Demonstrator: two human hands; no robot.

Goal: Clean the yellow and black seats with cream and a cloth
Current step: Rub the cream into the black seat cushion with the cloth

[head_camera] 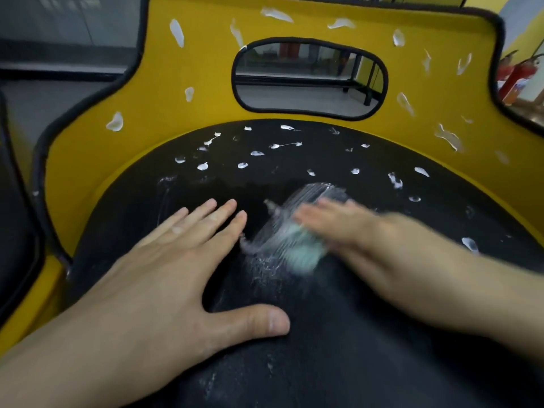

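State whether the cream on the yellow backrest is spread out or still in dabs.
Still in dabs: separate white blobs dot the yellow backrest; the only smear lies beside the cloth.

The right hand (347, 228) and the cloth (300, 248) beneath it are motion-blurred.

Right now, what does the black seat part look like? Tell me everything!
The black seat cushion is wide, rounded and matte, curving inside the yellow backrest. Small white cream dabs dot its far half, with a smeared streaky patch mid-seat. The left hand rests flat on it; the right hand, blurred, presses a pale green cloth onto it.
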